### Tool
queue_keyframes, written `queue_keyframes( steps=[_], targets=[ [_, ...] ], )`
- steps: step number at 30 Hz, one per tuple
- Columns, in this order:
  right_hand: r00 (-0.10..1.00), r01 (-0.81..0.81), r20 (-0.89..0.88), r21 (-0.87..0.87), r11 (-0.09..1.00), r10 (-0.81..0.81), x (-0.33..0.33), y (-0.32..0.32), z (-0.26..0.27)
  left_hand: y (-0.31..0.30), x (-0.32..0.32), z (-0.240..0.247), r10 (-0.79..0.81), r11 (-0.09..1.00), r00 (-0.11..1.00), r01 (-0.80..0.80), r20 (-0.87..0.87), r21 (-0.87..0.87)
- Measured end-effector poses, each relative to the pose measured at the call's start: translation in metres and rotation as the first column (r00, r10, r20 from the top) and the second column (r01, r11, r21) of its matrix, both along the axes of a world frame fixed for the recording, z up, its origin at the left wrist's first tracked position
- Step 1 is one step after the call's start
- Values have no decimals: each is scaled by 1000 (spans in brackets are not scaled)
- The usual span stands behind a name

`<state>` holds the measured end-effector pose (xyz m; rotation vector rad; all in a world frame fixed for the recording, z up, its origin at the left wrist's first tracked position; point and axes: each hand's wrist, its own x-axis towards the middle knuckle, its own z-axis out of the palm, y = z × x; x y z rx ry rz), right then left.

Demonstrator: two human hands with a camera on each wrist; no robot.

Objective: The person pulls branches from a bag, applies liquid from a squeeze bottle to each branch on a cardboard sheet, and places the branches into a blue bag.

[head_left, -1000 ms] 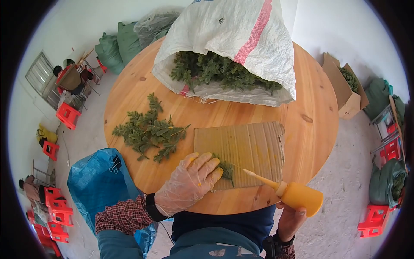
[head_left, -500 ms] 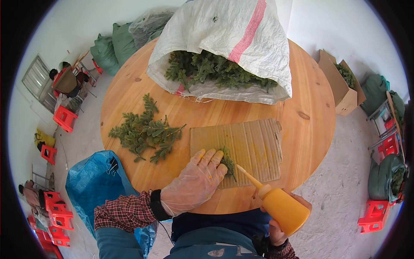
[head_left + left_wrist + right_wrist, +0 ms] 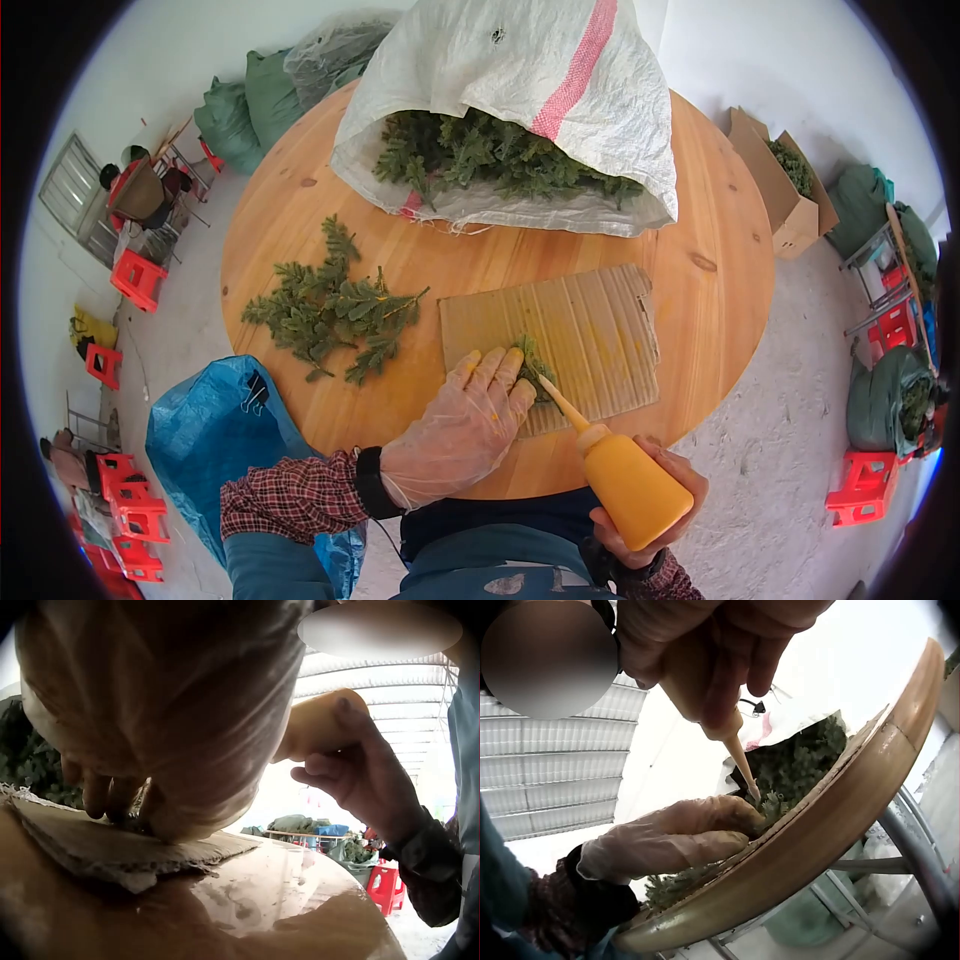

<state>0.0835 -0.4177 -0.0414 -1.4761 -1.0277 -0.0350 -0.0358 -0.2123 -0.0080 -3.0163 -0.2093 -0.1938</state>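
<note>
A green sprig (image 3: 536,366) lies on a cardboard piece (image 3: 600,340). The gloved left hand (image 3: 455,425) holds it there between thumb and forefinger, other fingertips resting on the cardboard. Bare fingers of the right hand (image 3: 655,510) grip a yellow squeeze bottle (image 3: 632,485), tilted with its nozzle tip at the sprig. In the right wrist view the nozzle (image 3: 744,769) points down at the sprig (image 3: 774,806) beside the gloved fingertips. In the left wrist view the right hand (image 3: 367,772) is round the bottle (image 3: 322,724). More sprigs (image 3: 335,305) lie left of the cardboard.
A white woven sack (image 3: 520,70) full of greenery lies at the table's (image 3: 715,320) far side. A blue bag (image 3: 215,430) hangs at the near left edge. Green sacks, a cardboard box (image 3: 785,205), red stools (image 3: 862,485) and seated people are around the room.
The right hand has brought the bottle left and tilted it more upright, its nozzle now reaching the sprig. The left hand has stayed on the sprig, shifting slightly. The head view has moved slightly.
</note>
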Motion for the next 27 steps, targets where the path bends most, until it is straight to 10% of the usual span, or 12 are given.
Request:
queue_keyframes(
  steps=[27],
  targets=[
    [978, 24, 210, -137, 990, 5, -13, 5, 4, 6, -2, -6, 3, 996, 999, 1, 48, -89]
  ],
)
